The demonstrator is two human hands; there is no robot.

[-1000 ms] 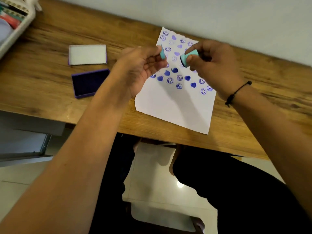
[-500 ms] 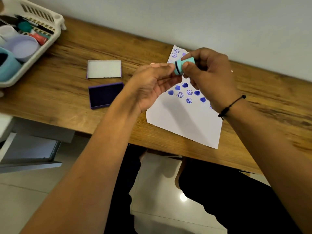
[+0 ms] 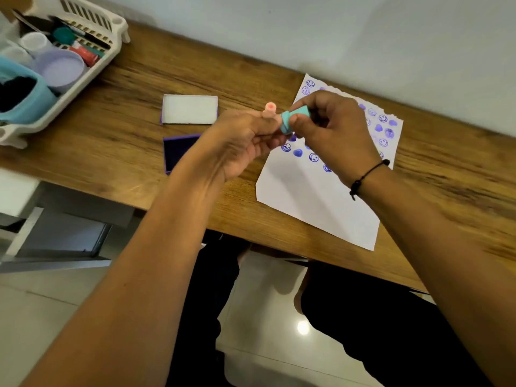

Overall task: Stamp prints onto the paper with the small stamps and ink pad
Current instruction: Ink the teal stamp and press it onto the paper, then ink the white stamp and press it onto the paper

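Teal stamp [image 3: 290,120] pinched between both hands; no legible writing, seemingly.

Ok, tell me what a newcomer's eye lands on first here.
First the two hands meeting mid-frame above the wooden desk: the right hand and left hand both pinch a small teal stamp. Beneath them lies the white paper, its far half covered in purple smileys and hearts. The open ink pad sits left.
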